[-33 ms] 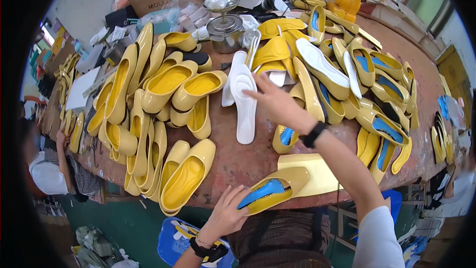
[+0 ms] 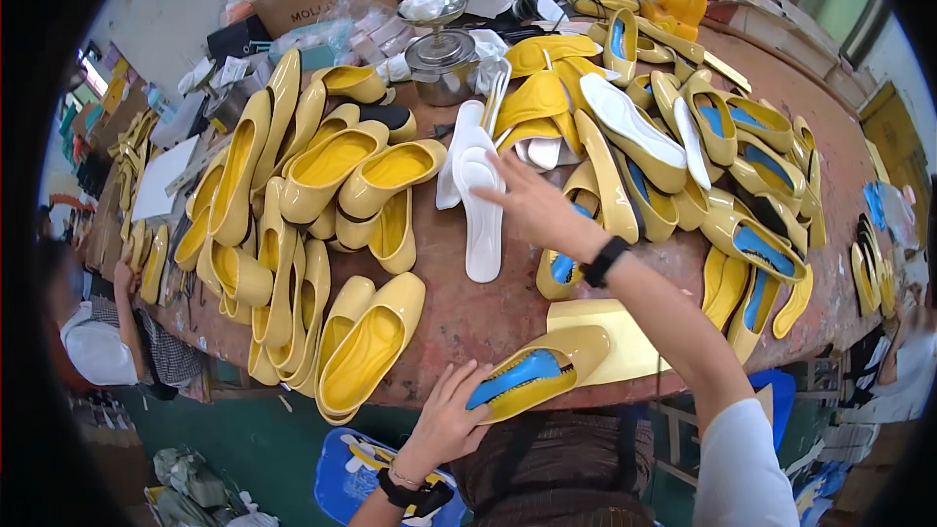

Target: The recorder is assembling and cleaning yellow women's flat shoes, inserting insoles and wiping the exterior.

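Your left hand [image 2: 451,420] rests with fingers spread against the heel end of the blue-lined shoe [image 2: 540,377], steadying it rather than gripping it. That shoe lies at the near edge of the tabletop [image 2: 468,317], partly on a yellow sheet [image 2: 625,346], its heel already past the rim. Your right hand [image 2: 535,210] is stretched out and open, fingers loose, holding nothing, its fingertips just over the white insoles [image 2: 480,197] lying mid-table.

The main risk, as I judge it, is the shoe. If your left hand lets up while you lean forward, it could tip off the edge onto the floor. Your right forearm also crosses low over a blue-lined pair [image 2: 558,268]; a careless sweep could knock them. The insoles lie overlapping, so a loose pinch may lift two at once or drag one against the yellow shoes [image 2: 381,181] just beside them. The piles all around are crowded and leaning, so any nudge could set several sliding.
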Demonstrator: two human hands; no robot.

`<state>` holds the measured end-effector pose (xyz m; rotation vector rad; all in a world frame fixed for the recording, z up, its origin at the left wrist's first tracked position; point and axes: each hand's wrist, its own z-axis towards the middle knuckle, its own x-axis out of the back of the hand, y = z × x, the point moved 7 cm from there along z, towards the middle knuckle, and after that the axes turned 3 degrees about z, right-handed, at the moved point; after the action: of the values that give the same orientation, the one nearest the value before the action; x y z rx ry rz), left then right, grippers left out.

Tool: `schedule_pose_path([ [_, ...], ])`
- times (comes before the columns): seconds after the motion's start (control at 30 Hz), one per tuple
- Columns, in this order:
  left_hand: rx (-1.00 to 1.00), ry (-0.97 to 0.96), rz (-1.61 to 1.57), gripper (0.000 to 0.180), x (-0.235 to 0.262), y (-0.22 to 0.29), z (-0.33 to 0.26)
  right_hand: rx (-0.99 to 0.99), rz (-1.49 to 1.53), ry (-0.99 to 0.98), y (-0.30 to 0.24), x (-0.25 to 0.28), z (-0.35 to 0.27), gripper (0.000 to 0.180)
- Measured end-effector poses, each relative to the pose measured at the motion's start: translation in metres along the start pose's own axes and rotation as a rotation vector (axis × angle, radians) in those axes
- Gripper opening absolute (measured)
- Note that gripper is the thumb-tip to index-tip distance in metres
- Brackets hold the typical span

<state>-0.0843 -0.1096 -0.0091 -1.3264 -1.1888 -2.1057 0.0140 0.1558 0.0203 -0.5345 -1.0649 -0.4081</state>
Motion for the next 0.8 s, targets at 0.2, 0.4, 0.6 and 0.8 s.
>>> schedule_pose_path([
  [0.2,0.28,0.187,0.029,0.034,-0.014,0.008,-0.02,0.185,-0.267,-0.25,-0.006,-0.08,-0.005,0.052],
  [0.4,0.293,0.321,-0.1,0.028,-0.025,0.0,-0.025,-0.162,0.648,0.125,-0.019,0.056,-0.021,0.034],
  [0.6,0.278,0.301,-0.225,0.023,-0.018,-0.026,-0.028,-0.626,1.032,0.809,-0.013,0.183,-0.196,0.043],
  [0.8,0.294,0.371,-0.208,0.09,-0.032,-0.036,-0.032,-0.492,0.728,0.306,-0.043,0.129,-0.232,0.082],
])
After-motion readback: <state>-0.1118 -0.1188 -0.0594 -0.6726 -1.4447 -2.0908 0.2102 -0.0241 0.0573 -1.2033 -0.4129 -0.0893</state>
